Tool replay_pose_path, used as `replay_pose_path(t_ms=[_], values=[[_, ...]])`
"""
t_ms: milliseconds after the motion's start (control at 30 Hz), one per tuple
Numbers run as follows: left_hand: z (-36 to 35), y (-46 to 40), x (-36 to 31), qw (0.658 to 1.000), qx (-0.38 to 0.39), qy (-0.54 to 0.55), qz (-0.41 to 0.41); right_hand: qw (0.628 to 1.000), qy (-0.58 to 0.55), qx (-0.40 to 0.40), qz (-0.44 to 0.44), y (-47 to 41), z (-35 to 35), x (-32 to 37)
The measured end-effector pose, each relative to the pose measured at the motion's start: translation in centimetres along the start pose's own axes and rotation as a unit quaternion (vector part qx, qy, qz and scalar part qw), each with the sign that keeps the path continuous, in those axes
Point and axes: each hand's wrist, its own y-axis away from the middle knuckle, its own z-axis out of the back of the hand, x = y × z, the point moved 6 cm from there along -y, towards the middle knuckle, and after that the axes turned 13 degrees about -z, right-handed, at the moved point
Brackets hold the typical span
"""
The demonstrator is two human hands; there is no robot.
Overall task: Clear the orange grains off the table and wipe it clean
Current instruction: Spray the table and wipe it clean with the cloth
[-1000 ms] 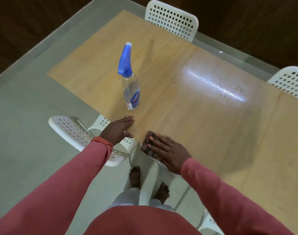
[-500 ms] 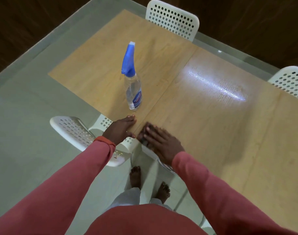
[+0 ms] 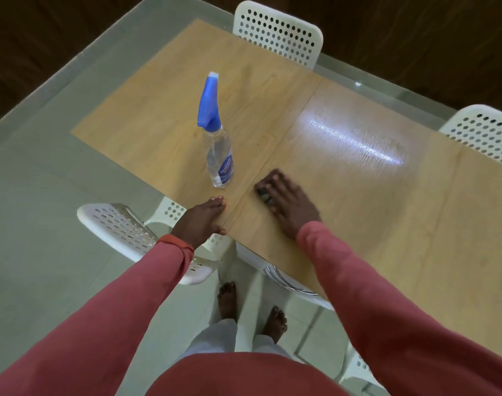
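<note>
My right hand (image 3: 288, 204) lies flat on the wooden table (image 3: 358, 195), pressing a dark cloth (image 3: 263, 192) whose edge shows under the fingers. My left hand (image 3: 202, 220) rests on the table's near edge, fingers together and holding nothing. A clear spray bottle (image 3: 217, 141) with a blue trigger head stands upright just beyond my left hand. No orange grains show on the tabletop in this view.
White perforated chairs stand around the table: one at the near left (image 3: 124, 230), one at the far side (image 3: 278, 32), one at the far right (image 3: 483, 132). A glossy light patch (image 3: 355, 138) shines on the wood. My bare feet (image 3: 252, 310) are on the pale tiled floor.
My right hand has slid the cloth from the table's near edge up and away, onto the board right of the seam. The left hand and bottle have stayed put.
</note>
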Motion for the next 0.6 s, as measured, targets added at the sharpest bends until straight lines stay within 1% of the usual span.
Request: replay_pose_path(t_ms=[67,100,133,200,233,267,367,433,500,533,567,600], values=[[0.1,0.0,-0.1,1.0,-0.003,-0.004,-0.004,0.995,0.011,-0.012,0.099,4.1,-1.7,4.1],[0.1,-0.1,-0.1,1.0,-0.001,-0.002,-0.004,0.99,0.002,-0.009,0.139,6.6,-2.2,5.0],[0.0,-0.1,0.0,1.0,0.001,0.001,-0.002,0.986,-0.005,-0.003,0.167,9.0,-2.4,5.0],[-0.1,-0.1,0.2,1.0,0.005,0.003,0.0,0.982,0.0,0.025,0.186,12.1,-2.8,2.1],[-0.1,-0.1,0.3,1.0,0.005,0.001,0.0,0.984,-0.001,0.02,0.175,12.3,-2.6,-0.4],[-0.1,-0.2,0.3,1.0,0.003,-0.001,-0.001,0.989,-0.009,0.017,0.144,11.8,-2.3,-3.0],[-0.3,0.0,0.4,1.0,-0.002,-0.002,0.0,0.999,-0.039,0.012,-0.019,7.2,-0.7,-9.4],[-0.3,0.0,0.4,1.0,-0.004,0.006,0.0,0.994,-0.033,0.005,-0.104,3.0,0.7,-10.1],[-0.2,-0.1,0.4,1.0,-0.006,0.011,0.0,0.99,-0.031,0.015,-0.134,-0.5,1.5,-7.7],[-0.1,-0.1,0.3,1.0,-0.006,0.008,0.0,0.991,-0.034,0.018,-0.132,-2.0,1.5,-5.8],[-0.1,-0.1,0.1,1.0,-0.004,0.007,0.001,0.993,-0.036,0.021,-0.112,-2.8,1.3,-3.7],[0.0,-0.1,0.1,1.0,-0.003,0.008,0.001,0.997,-0.033,0.02,-0.074,-2.8,0.8,-1.2]])
